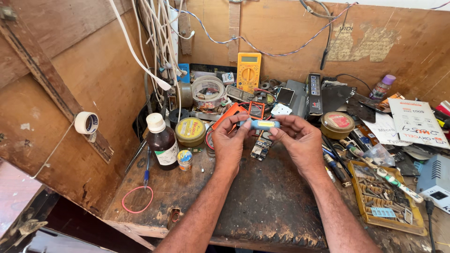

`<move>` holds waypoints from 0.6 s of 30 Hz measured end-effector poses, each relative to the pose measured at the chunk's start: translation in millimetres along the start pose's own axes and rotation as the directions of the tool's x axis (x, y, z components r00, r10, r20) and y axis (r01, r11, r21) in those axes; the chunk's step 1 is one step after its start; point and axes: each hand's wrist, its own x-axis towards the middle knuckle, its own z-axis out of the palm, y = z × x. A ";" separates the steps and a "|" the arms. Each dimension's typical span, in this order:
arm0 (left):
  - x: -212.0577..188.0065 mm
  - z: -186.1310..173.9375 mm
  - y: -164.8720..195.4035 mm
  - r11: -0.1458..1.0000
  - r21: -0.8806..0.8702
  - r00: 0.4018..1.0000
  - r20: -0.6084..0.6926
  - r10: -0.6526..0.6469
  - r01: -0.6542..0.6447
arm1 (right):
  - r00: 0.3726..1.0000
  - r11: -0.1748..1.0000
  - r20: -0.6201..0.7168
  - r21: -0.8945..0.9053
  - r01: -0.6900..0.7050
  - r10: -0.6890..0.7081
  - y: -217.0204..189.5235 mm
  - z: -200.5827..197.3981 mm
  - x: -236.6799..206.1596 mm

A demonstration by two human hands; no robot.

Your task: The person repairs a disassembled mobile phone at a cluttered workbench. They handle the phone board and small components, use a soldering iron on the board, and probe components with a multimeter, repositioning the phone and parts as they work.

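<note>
both hands hold a small torch (261, 124) level above the dark surface (262, 201), in front of the cluttered back of the bench. it is a short blue bar with a bright yellow strip along its front face. the left hand (229, 140) has its grip pinching the torch's left end between thumb and fingertips; the right hand (300, 140) pinches the right end the same way. a small circuit board (260, 149) lies just below it, and a brown bottle (161, 140) stands well to the left.

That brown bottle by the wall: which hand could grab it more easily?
Probably the left hand. The bottle stands on its side of the bench, with nothing between them. The right hand would have to cross over. Both hands currently hold the small blue light.
</note>
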 end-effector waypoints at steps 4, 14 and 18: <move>0.3 -0.7 -1.8 0.999 0.016 0.998 0.038 0.051 -0.051 | 0.998 0.993 -0.046 -0.100 -0.058 0.053 0.7 -1.7 -0.1; -3.8 7.7 9.9 0.996 0.085 0.998 0.068 0.011 -0.017 | 1.000 0.999 -0.031 -0.032 0.002 -0.003 1.3 -1.2 1.6; -5.9 9.1 16.2 1.000 -0.022 0.993 0.114 -0.019 0.022 | 0.982 0.979 -0.075 -0.102 -0.178 0.170 3.7 -2.4 1.7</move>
